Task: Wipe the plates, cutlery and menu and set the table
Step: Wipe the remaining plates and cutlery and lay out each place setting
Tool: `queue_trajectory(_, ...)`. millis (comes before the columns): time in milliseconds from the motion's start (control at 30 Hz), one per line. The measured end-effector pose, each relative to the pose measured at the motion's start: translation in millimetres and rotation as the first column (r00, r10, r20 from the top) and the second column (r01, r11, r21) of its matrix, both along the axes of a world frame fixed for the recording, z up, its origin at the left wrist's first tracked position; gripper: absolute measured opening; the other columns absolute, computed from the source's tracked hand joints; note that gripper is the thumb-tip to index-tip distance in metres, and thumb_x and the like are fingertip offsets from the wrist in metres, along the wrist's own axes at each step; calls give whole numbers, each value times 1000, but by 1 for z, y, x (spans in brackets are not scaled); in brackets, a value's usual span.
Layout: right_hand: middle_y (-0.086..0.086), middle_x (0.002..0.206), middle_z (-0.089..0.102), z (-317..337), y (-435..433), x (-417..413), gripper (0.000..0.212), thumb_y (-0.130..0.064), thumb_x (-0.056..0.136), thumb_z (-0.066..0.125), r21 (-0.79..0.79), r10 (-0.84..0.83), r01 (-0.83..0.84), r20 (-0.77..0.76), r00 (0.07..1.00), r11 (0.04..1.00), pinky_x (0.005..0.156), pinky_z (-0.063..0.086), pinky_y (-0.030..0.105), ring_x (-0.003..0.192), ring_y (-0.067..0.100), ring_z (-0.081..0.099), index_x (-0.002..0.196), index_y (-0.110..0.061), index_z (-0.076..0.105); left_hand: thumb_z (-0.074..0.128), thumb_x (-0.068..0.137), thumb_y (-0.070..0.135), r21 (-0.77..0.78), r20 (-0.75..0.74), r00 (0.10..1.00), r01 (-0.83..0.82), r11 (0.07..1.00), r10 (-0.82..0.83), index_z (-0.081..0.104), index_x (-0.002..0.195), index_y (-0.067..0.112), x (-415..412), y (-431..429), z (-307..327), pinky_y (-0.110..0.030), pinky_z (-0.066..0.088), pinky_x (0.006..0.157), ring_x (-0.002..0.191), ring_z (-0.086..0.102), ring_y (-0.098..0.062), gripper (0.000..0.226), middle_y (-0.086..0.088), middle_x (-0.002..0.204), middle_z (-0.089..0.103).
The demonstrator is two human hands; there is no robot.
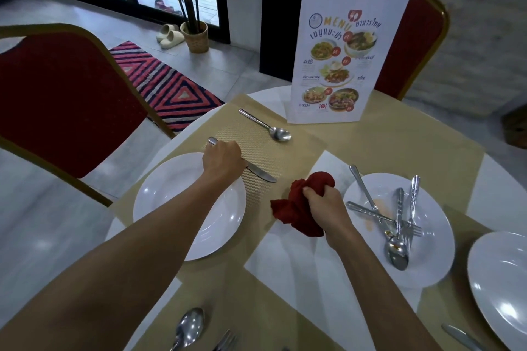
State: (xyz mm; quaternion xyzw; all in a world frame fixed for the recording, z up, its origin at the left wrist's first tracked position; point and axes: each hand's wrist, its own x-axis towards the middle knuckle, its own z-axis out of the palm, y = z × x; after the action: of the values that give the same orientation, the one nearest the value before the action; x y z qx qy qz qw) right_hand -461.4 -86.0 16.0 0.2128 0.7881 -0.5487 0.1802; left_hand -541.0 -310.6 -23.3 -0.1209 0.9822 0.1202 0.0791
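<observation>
My left hand (222, 158) was closed over the handle of a knife (261, 174), fingers curled down round it. The blade stuck out toward the middle of the table (502, 179) and lay on the ribbed placemat (273, 151), and the handle's tip showed beyond my knuckles. The hand sat just past the far rim of a clean white plate (171, 208) by the table's left edge.

My right hand (328, 208) was clenched tight on a bunched red cloth (299, 214) over the table's middle, fingers buried in its folds. I could not tell whether the cloth touched the surface.

Just right of that hand, a second plate (427, 259) carried a faint orange smear and a crossed heap of cutlery (397, 255). A third plate (502, 288) lay at the right edge.

A spoon (268, 126) lay on the placemat's far side, apart from the knife. The menu (346, 57) stood upright at the far edge. Another spoon (189, 328) and a fork (225, 340) lay at the near edge.
</observation>
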Motion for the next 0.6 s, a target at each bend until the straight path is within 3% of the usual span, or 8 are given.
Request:
queue_trajectory(133,-2,96,66,3,0,0,11,-24,102,55,-14,8,-8,-7,1000,1000,82,45,31,93,12,63,99,-18,63,70,88,33,-6,16,1000,15,1000,-15,74,105,12,5,3,7,-41,59,77,88,64,-31,27,-11,93,70)
queue_trajectory(233,-3,97,66,10,2,1,13,-25,103,54,-34,-1,0,-15,1000,999,83,44,31,89,7,60,104,-17,63,68,91,39,-30,14,999,42,999,-42,71,112,11,7,11,21,-41,51,91,103,63,-32,35,-13,107,71)
queue_trajectory(333,-3,109,68,20,4,7,22,-32,102,54,-71,-9,7,-39,999,997,91,49,33,100,12,64,118,-17,62,64,92,38,-1,-1,997,82,997,-82,71,116,14,11,28,37,-36,48,85,105,64,-29,34,-9,112,72)
queue_trajectory(433,-1,116,67,32,16,18,26,-36,102,56,-104,-41,34,-70,997,994,99,50,38,110,16,64,122,-19,57,64,92,36,130,3,988,155,979,-156,71,121,22,17,59,47,-36,50,86,107,64,-27,33,-7,116,71)
queue_trajectory(500,-3,112,68,38,30,25,23,-34,102,56,-122,-70,58,-91,993,991,96,50,34,106,13,64,120,-20,58,63,93,35,217,2,978,202,955,-207,72,120,24,22,83,54,-37,53,91,107,65,-25,30,-7,119,71)
queue_trajectory(600,-9,104,69,43,55,39,17,-29,103,56,-164,-157,136,-120,980,977,80,49,20,96,6,65,116,-21,62,60,92,24,288,-20,956,286,914,-293,78,108,21,28,119,59,-39,55,91,105,68,-26,24,-5,110,75)
